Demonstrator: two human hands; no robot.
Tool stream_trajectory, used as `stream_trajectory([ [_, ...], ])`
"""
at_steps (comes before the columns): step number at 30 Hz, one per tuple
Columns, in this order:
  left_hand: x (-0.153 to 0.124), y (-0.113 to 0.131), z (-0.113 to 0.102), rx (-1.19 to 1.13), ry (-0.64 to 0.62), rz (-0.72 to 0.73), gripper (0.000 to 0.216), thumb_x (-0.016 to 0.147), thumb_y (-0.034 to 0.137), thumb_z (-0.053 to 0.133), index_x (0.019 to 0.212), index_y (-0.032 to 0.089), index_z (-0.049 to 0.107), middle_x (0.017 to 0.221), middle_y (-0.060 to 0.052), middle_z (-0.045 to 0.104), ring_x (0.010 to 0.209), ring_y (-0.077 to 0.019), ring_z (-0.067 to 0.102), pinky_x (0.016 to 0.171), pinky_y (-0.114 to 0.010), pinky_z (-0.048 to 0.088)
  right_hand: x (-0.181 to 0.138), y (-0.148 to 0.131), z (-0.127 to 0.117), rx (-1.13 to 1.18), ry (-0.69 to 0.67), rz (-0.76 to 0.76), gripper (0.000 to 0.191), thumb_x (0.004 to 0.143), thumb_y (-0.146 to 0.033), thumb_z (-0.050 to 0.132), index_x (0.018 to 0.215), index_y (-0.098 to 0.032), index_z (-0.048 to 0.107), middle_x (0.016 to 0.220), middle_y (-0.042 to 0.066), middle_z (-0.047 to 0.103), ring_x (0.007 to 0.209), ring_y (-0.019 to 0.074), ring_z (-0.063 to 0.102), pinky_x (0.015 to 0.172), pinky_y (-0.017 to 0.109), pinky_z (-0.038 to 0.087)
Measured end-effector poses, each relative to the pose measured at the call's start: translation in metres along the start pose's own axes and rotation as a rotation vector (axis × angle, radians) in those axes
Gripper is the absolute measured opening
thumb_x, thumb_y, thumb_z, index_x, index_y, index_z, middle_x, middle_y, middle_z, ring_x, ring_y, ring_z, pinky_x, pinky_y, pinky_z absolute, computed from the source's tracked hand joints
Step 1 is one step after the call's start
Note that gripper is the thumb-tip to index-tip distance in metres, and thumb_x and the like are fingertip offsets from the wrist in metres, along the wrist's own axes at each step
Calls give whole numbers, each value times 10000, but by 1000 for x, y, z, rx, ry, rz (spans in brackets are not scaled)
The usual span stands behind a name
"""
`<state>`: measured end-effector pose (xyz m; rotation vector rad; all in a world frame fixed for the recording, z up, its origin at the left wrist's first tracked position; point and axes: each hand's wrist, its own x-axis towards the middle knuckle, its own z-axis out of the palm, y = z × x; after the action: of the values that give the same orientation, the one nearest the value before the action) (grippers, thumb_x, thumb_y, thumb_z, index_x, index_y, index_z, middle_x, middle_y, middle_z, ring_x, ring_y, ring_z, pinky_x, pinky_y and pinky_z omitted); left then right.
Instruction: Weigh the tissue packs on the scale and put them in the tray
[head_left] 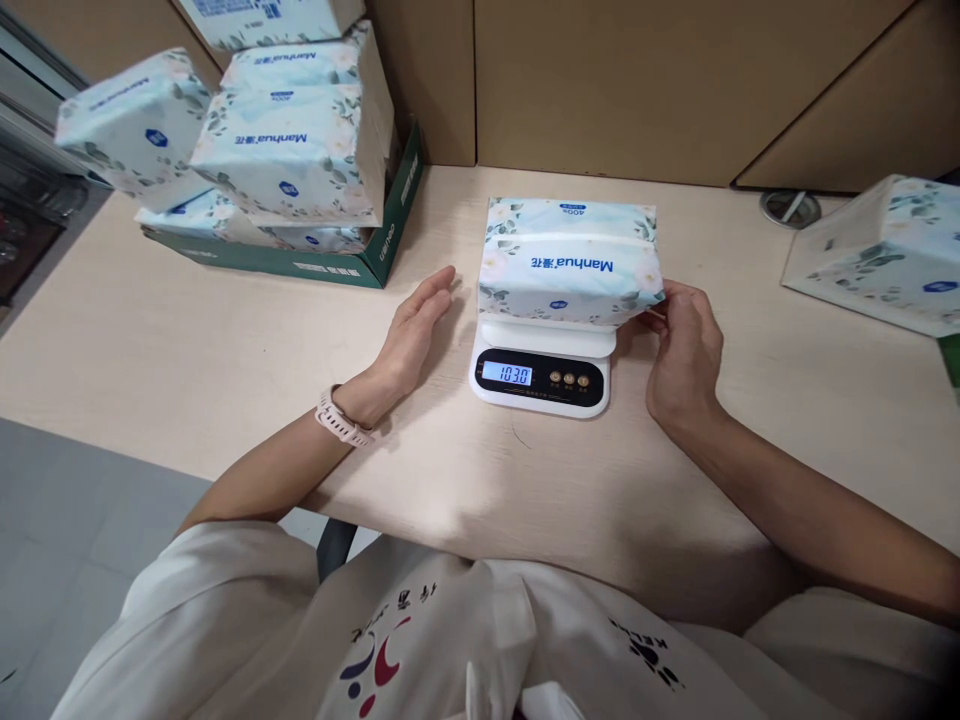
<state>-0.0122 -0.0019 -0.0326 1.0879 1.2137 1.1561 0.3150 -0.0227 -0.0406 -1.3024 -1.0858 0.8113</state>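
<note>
A pack of Manhua tissues [571, 258] lies on a small white kitchen scale [541, 372], whose lit display reads 103.0. My left hand [415, 332] rests on the table just left of the scale, fingers stretched out together, holding nothing and a little apart from the pack. My right hand [682, 352] sits at the pack's right end, its fingertips touching the wrapper's corner. A pale watch is on my left wrist.
Several more tissue packs [292, 150] are piled in and on a green cardboard box [375, 262] at the back left. Another pack [885, 255] lies at the right edge. Brown partition walls [600, 80] close the desk's back; a cable grommet [790, 207] sits near them.
</note>
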Motion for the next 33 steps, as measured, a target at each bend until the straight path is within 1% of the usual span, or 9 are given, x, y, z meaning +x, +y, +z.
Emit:
stream_trajectory([
  [3, 1, -3, -2, -12, -2, 12, 487, 1015, 418, 814, 1482, 284, 806, 1779, -45, 670, 1804, -349, 460, 1559, -536, 288, 1, 0, 1, 14, 8, -3, 550, 1078, -759, 635, 1181, -244, 797, 1285, 55, 834, 1259, 253, 780, 1182, 504, 575],
  [7, 2, -4, -3, -17, -5, 18, 448, 1023, 413, 818, 1456, 296, 817, 1761, -31, 685, 1802, -356, 462, 1561, -545, 286, 0, -1, 2, 28, 23, 8, 462, 1089, -689, 631, 1113, -245, 757, 1253, 47, 823, 1256, 241, 775, 1159, 478, 565],
  [13, 1, -2, 0, -5, 4, 17, 448, 1029, 378, 793, 1464, 273, 810, 1761, -52, 684, 1789, -343, 482, 1553, -534, 304, 0, -3, 4, 24, 33, 22, 405, 1094, -630, 617, 1034, -237, 696, 1231, 53, 796, 1237, 225, 758, 1104, 441, 576],
  [16, 0, 0, 1, -7, 16, 8, 462, 1033, 367, 786, 1481, 253, 799, 1769, -72, 675, 1785, -333, 489, 1548, -520, 313, 0, -5, 4, 29, 45, 30, 398, 1083, -624, 622, 1009, -237, 675, 1200, 52, 790, 1221, 225, 756, 1103, 440, 576],
  [19, 0, 1, 1, -11, 15, 4, 449, 1041, 357, 778, 1478, 256, 798, 1772, -68, 671, 1784, -328, 491, 1545, -514, 318, 0, -6, 5, 43, 53, 35, 385, 1074, -614, 629, 994, -239, 668, 1177, 49, 788, 1227, 229, 757, 1110, 442, 572],
  [23, 0, 1, 1, -6, 9, 7, 407, 1053, 369, 779, 1448, 278, 810, 1755, -53, 686, 1775, -336, 501, 1540, -528, 328, 0, -6, 4, 46, 45, 32, 436, 1063, -667, 645, 996, -237, 672, 1158, 47, 786, 1209, 233, 758, 1103, 445, 573],
  [29, 2, -1, 0, -21, 18, 8, 425, 1035, 399, 799, 1442, 275, 813, 1735, -62, 703, 1765, -339, 513, 1537, -539, 328, -1, -5, 3, 8, 27, 34, 451, 1080, -682, 613, 1022, -240, 687, 1191, 38, 793, 1228, 230, 763, 1153, 463, 567],
  [33, 3, -2, -1, -21, 17, 6, 423, 1030, 416, 810, 1434, 288, 813, 1735, -52, 704, 1767, -343, 509, 1537, -547, 325, -1, -3, 2, 5, 30, 27, 470, 1071, -694, 612, 1025, -234, 692, 1176, 40, 781, 1231, 225, 764, 1147, 451, 570],
])
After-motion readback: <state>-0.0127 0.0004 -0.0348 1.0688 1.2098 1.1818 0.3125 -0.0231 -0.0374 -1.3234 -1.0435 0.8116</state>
